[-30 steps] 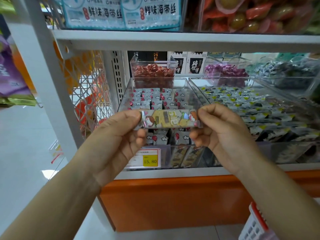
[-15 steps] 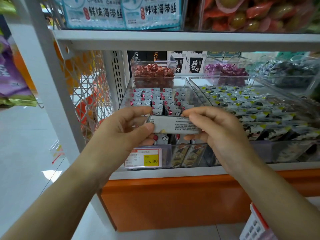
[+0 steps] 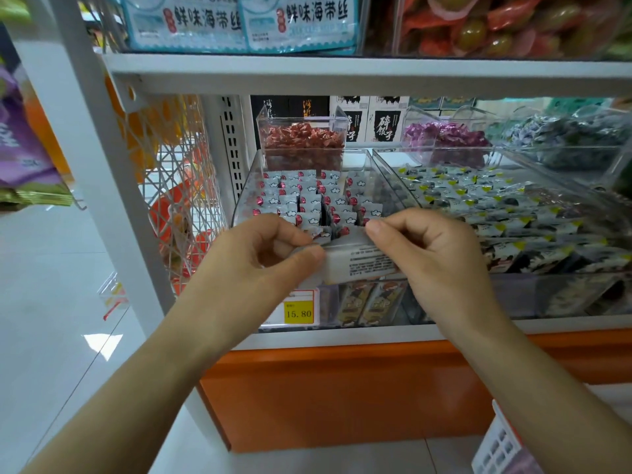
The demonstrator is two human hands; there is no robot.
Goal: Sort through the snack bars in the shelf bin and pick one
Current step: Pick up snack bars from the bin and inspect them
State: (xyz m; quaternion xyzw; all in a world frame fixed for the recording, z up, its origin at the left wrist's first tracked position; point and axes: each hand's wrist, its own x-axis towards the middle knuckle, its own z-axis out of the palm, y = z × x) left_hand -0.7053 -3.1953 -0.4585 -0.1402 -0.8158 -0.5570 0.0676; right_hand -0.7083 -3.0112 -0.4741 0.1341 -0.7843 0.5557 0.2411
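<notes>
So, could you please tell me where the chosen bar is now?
Head view, centre: the bar is held between the left hand and right hand, in front of the left bin, just above the yellow price tag.

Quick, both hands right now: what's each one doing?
Left hand: pinching the left end of the snack bar.
Right hand: pinching the same bar's right end.

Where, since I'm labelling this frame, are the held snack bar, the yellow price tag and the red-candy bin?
snack bar point(image 3: 359, 263): head view, white printed back of wrapper.
yellow price tag point(image 3: 298, 313): head view, yellow panel reading 15.80.
red-candy bin point(image 3: 302, 160): head view, clear front wall.
</notes>
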